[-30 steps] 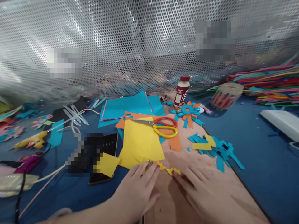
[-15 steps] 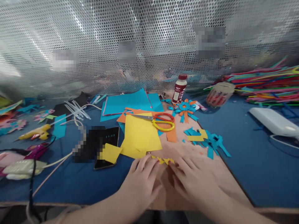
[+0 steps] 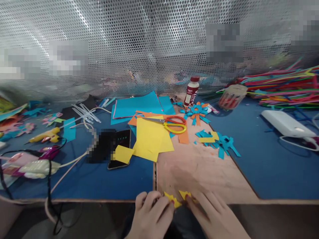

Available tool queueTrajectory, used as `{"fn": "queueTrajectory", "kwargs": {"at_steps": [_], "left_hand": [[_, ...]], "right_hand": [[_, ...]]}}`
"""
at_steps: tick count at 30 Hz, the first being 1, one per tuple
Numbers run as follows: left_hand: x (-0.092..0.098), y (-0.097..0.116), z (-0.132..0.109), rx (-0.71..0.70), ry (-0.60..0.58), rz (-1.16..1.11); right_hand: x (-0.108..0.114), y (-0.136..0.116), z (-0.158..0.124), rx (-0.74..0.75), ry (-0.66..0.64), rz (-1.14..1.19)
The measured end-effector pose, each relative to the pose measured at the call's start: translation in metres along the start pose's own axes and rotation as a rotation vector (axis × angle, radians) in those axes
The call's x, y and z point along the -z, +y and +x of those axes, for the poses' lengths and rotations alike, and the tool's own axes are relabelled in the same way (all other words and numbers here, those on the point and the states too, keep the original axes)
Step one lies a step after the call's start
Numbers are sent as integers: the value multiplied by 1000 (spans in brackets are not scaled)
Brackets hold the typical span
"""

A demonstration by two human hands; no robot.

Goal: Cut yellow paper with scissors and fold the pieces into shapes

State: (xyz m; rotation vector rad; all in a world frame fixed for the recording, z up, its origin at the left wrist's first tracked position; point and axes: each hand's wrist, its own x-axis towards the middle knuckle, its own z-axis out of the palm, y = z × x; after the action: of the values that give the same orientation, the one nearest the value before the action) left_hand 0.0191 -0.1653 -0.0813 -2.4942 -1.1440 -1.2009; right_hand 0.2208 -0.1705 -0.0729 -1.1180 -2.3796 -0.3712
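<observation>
My left hand [image 3: 153, 214] is at the table's front edge, its fingers closed on a small yellow paper piece [image 3: 171, 199] with a jagged outline. To its right, my right hand [image 3: 215, 212] pinches another bit of yellow paper [image 3: 184, 194] between thumb and fingers. A narrow gap shows between the two bits; whether they join lower down I cannot tell. Farther back, scissors [image 3: 175, 124] with red and yellow handles rest on yellow paper sheets [image 3: 149, 141], blades pointing left.
Left of the sheets lie a phone [image 3: 119, 164] with a yellow paper square on it, a yellow glue gun [image 3: 46, 135] and cables. Blue paper flowers [image 3: 225, 144], a bottle [image 3: 191, 91], a jar [image 3: 233, 97], pipe cleaners [image 3: 286, 86] and a white power bank [image 3: 286, 124] sit to the right.
Both hands have drawn back from the tabletop to its front edge, taking the yellow paper along. The view has shifted, and the fingers now curl more around the paper.
</observation>
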Motion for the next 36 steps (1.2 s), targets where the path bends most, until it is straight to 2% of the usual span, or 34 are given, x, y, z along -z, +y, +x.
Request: {"fn": "queueTrajectory", "kwargs": {"at_steps": [3,4,8,11,13,15,19,25,28,30,31,33,36], "left_hand": [[8,-2,12,120,-55,-146],[11,-2,18,204,-66,-207],[20,-3,38,492,-111,-358],[17,-4,45,719,-140,-405],[12,-5,44,779,-123,-418],[6,-5,40,781,-105,-403],[1,-8,35,767,-172,-341],[2,-9,41,695,-336,-265],[2,-8,42,661,-340,-239],[2,-9,42,644,-287,-223],[3,-9,41,632,-241,-196],[4,-9,41,576,-125,-89],[6,-11,41,398,13,103]], "right_hand": [[5,2,2,-159,-24,217],[7,4,2,-235,-20,303],[13,9,9,-610,-8,598],[15,11,22,-910,-64,908],[14,12,32,-1031,-121,1096],[12,13,41,-1081,-209,1206],[8,13,49,-1101,-375,1187],[-8,12,47,-1025,-458,818],[-10,13,45,-1021,-472,804],[-9,14,44,-998,-472,840],[-8,15,43,-974,-429,827],[-7,17,41,-866,-240,654],[-9,22,35,-507,34,194]]}}
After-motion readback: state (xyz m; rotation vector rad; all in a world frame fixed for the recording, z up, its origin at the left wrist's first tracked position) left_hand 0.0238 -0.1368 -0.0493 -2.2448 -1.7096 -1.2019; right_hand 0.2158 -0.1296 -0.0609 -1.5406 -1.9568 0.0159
